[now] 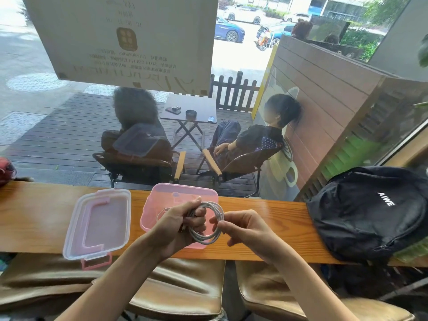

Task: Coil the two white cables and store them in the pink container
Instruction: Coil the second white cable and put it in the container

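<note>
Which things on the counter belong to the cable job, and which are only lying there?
Belong to the job:
white cable coil, held by left hand and right hand
pink container
container lid

Just lying about:
black backpack
red object at the counter's left edge

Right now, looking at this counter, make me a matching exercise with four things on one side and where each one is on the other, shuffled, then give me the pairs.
Things:
1. white cable coil
2. pink container
3. clear lid
4. black backpack

Places:
A. far right end of the wooden counter
B. flat on the counter, left of the container
C. held between the left hand and the right hand
D. open on the counter, behind the hands

Pairs: 1-C, 2-D, 3-B, 4-A
</note>
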